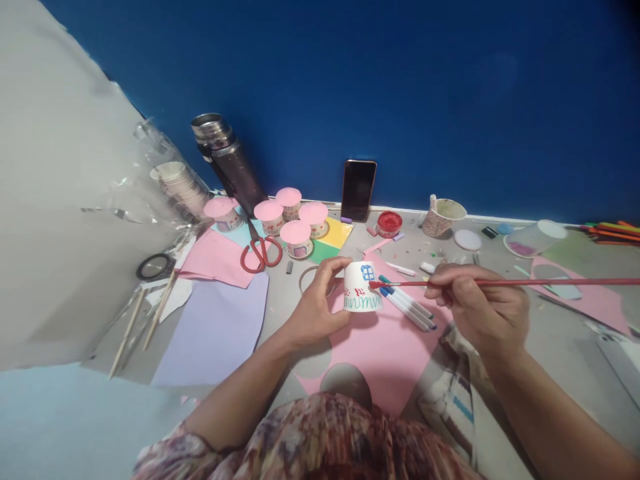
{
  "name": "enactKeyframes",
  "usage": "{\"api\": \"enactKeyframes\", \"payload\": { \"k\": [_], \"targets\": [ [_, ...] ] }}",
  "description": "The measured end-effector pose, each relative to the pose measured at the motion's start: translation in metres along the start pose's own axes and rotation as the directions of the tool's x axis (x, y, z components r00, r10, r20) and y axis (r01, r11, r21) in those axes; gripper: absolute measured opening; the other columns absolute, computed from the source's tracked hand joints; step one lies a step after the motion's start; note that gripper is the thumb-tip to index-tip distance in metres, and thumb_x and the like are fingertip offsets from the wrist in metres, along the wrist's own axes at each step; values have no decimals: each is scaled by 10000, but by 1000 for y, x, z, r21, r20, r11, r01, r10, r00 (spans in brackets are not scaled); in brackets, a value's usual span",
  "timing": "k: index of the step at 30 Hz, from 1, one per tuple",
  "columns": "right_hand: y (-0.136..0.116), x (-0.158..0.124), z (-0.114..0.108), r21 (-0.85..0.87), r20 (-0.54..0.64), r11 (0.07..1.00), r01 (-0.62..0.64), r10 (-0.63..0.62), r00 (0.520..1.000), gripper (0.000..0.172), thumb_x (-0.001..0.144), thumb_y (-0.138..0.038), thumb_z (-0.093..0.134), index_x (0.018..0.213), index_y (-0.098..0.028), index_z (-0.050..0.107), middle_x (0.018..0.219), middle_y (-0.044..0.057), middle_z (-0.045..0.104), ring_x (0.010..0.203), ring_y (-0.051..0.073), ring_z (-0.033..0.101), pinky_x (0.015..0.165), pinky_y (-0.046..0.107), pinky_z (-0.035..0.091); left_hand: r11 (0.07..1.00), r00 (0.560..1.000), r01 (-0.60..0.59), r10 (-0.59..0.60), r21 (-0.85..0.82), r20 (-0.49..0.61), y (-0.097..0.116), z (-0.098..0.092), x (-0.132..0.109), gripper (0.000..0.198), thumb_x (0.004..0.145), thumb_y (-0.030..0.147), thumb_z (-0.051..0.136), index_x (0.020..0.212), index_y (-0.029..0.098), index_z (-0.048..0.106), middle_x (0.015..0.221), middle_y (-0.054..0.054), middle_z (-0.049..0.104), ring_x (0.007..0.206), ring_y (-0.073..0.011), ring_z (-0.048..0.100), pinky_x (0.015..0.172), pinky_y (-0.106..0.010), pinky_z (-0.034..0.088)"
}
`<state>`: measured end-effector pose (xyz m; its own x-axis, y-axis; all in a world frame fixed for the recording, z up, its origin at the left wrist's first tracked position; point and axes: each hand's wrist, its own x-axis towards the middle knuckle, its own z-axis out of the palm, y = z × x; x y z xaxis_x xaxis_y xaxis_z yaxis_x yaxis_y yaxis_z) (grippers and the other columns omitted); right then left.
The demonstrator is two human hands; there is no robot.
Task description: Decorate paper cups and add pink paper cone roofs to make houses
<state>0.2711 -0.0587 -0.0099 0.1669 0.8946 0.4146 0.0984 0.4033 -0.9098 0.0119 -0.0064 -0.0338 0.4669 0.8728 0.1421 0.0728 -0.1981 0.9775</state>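
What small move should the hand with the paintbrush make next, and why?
Probably touch the red tip of the paintbrush to the side of the paper cup. The right hand holds the tip just at the cup's edge, the left hand steadies the upturned cup, and red dabs already sit below its blue window.

place: craft table (pixel 560 333) set against a blue wall (pixel 400 87) | landmark: phone (pixel 358 190) propped on that wall | left of phone: pink-topped paper cups (pixel 296 237), red scissors (pixel 260 252), coloured paper sheets (pixel 215 257), tape roll (pixel 141 268), wooden sticks (pixel 127 333) | right of phone: red paint pot (pixel 389 223), felt pens (pixel 613 232) | in front of phone: paper scraps (pixel 379 245)
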Motion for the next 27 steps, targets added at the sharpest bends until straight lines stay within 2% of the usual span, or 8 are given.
{"api": "enactKeyframes", "payload": {
  "k": [12,19,27],
  "targets": [
    [-1,1,0,-3,49,1000,27,-27,998,210,1037,-314,643,987,-237,832,791,53,762,709,192,682,576,305,516,997,1000,-6,6,-74,3,-2,0,0,724,738,49,716,1388,268,485,1487,-116,534,1458,-299,517,1256,-526,391],
    [0,1,0,-16,88,998,68,-66,994,210,1054,-265,616,1014,-232,820,793,45,759,708,171,665,575,287,504,996,1000,-4,4,-88,0,-4,0,0,724,736,53,725,1390,263,497,1467,-114,547,1444,-317,523,1242,-518,406],
    [1,0,-2,-6,68,998,62,-62,996,213,1054,-274,617,1013,-238,823,809,48,756,743,180,678,592,299,506,997,1000,1,-2,-77,-10,-4,1,-1,704,745,60,738,1378,266,508,1465,-112,558,1430,-313,538,1228,-496,416]
  ]
}}
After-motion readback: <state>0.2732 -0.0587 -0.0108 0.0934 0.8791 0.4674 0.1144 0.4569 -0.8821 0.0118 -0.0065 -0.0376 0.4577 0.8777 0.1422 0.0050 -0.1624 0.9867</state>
